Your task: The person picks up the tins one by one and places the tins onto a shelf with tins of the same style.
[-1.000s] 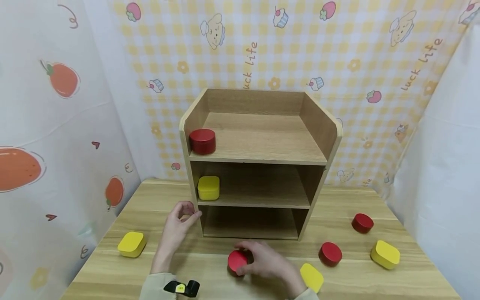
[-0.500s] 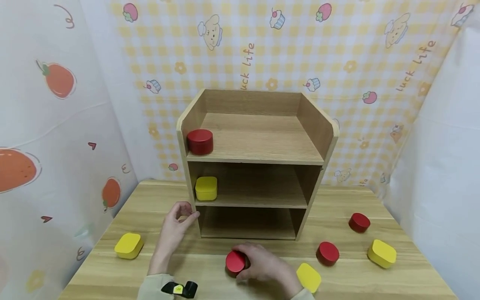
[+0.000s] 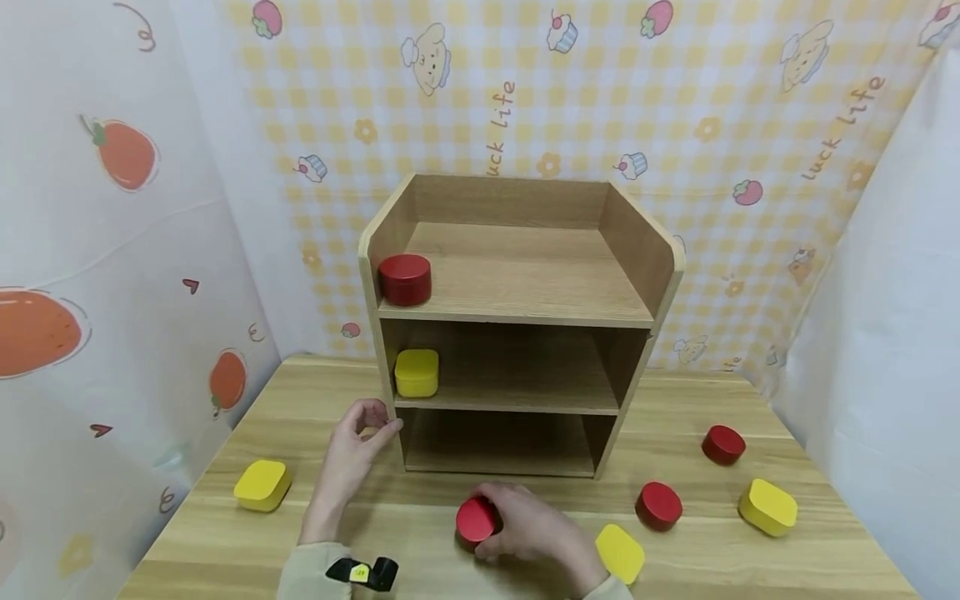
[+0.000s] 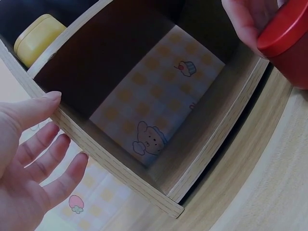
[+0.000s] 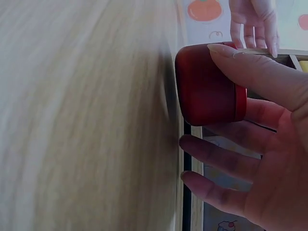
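Red cylindrical container (image 3: 475,520) pinched by right hand (image 3: 528,523) fingers; left hand (image 3: 357,440) fingers parted, empty, at left edge of wooden shelf unit (image 3: 517,383).

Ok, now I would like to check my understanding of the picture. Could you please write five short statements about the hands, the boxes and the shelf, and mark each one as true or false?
1. The right hand holds a round red box. True.
2. The left hand holds something too. False: it holds nothing and is beside the left side of the shelf.
3. Everything on the shelf is yellow. False: the top box is red.
4. A yellow box stands one level below the top box. True.
5. Three more yellow boxes lie on the table. True.
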`<state>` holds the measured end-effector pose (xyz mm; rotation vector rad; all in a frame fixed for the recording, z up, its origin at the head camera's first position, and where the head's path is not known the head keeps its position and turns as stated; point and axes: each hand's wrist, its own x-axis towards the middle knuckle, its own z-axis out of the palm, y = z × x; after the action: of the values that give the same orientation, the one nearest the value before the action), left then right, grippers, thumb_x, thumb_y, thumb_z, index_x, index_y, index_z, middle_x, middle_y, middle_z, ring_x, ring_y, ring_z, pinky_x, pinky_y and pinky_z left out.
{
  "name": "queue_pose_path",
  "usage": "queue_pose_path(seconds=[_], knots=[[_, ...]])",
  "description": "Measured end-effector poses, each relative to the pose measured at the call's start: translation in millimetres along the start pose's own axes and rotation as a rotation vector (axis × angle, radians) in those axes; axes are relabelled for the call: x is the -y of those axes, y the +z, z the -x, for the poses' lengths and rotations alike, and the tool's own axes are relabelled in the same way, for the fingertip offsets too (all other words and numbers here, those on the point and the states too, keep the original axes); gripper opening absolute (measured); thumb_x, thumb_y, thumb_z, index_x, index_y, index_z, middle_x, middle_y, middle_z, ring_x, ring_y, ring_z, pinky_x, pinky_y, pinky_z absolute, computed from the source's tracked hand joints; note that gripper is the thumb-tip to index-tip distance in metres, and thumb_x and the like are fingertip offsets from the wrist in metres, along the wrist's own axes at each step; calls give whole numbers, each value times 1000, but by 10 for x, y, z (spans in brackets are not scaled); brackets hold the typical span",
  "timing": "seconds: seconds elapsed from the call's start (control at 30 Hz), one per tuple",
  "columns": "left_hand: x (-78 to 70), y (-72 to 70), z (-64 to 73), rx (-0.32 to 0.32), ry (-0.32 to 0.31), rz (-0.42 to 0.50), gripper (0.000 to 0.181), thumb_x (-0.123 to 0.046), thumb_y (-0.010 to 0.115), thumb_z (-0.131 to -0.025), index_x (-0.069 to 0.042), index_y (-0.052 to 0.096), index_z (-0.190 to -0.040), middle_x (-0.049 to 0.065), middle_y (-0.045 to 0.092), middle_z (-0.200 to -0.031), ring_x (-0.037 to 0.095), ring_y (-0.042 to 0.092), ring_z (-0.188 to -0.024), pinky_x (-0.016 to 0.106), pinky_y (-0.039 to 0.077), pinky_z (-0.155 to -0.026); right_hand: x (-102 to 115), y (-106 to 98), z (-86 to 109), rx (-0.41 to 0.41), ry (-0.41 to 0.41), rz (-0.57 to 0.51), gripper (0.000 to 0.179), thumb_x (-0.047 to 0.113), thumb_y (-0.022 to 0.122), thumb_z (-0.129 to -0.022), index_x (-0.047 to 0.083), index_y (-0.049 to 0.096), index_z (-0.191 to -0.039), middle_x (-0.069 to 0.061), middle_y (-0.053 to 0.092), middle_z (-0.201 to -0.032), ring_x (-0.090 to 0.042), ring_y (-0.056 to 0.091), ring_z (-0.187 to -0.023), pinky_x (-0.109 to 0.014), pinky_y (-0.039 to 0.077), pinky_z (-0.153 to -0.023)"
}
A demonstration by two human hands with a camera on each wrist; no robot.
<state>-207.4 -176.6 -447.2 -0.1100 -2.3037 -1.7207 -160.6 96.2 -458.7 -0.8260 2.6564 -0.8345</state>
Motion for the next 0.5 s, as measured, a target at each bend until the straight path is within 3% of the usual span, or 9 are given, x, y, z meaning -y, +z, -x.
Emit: queue_pose_path(seconds=[0.3,0.5], knots=[[12,-7,19,2,8,13,27,-14,74,-89,-4,56,-106,11,59,-98,16,56,-92,23,51,-79,77,-36,24,-39,-7,-5,56,28,86,-72,22,60,-121,17,58,-104,-7,50,-92,-29,48,-80],[17,-3,9,7,16,26,29,-17,74,-89,-3,56,-107,12,59,-99,15,56,-92,22,52,-77,99,-86,24,-114,-102,-43,55,20,86,-73,18,60,-122,16,60,-106,-4,54,-94,-26,48,-84]])
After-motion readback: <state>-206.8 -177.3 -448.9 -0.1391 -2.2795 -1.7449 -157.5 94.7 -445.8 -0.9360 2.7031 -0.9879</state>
